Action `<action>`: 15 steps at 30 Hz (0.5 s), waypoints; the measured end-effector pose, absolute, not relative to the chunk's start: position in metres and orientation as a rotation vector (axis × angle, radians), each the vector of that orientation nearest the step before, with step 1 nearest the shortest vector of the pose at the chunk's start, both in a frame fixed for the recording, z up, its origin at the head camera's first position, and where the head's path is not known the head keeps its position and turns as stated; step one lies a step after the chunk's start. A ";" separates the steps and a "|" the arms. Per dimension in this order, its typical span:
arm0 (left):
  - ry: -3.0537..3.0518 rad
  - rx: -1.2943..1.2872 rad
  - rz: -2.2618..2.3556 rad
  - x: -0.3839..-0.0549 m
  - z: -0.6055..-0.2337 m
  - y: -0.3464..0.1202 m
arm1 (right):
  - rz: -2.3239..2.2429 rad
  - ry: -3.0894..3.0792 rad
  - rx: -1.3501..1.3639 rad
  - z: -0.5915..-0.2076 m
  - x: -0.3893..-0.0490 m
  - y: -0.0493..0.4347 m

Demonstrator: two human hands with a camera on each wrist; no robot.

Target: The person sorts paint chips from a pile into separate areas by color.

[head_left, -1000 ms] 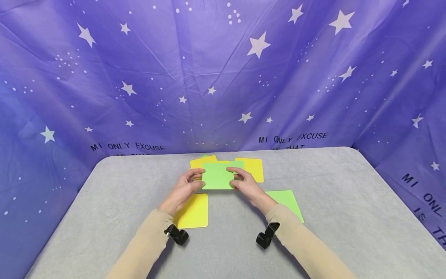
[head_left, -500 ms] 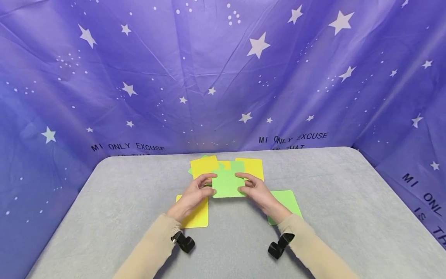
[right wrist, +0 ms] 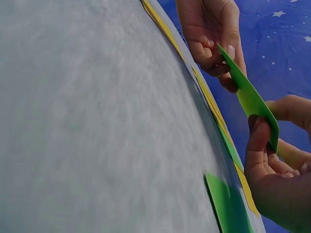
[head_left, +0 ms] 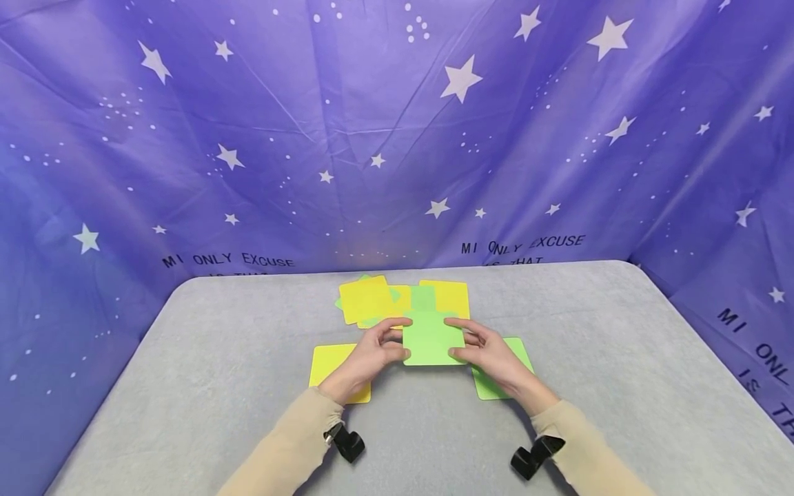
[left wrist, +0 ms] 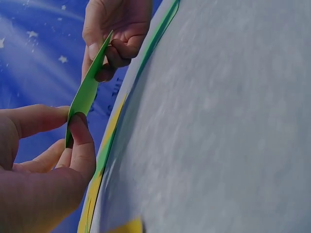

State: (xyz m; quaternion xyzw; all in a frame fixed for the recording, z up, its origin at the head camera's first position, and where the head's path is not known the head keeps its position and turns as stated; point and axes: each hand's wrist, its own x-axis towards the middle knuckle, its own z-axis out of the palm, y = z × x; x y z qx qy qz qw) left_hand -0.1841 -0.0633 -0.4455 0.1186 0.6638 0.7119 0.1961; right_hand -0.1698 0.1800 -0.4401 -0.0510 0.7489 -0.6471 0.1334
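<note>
A square green card [head_left: 433, 339] is held up over the table between my two hands. My left hand [head_left: 380, 348] pinches its left edge between thumb and fingers, and my right hand [head_left: 493, 357] pinches the right edge in the same way. Both wrist views show the green card [left wrist: 86, 92] nearly edge-on, raised off the tabletop. Beneath my left wrist lies a yellow card [head_left: 329, 359], partly covered by the hand. Another green card [head_left: 486, 384] lies under my right hand, also partly hidden.
At the back of the grey table [head_left: 236, 386] several yellow and green cards overlap, among them a tilted yellow card [head_left: 364, 301] and, farther right, a yellow card [head_left: 454, 297]. A purple star-patterned cloth [head_left: 397, 124] hangs behind the table. Small black cameras sit on both wrists.
Both hands have carried the green card rightward and nearer to me, still gripping its two edges. More of the overlapping cards at the back now shows.
</note>
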 end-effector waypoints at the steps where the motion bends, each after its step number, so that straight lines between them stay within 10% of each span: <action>1: 1.851 0.349 1.992 -0.183 -0.445 -0.061 | -1.870 2.185 -0.156 -0.440 -0.168 0.183; 15: 1.793 0.455 1.975 -0.172 -0.448 -0.023 | -1.812 2.234 -0.168 -0.440 -0.146 0.224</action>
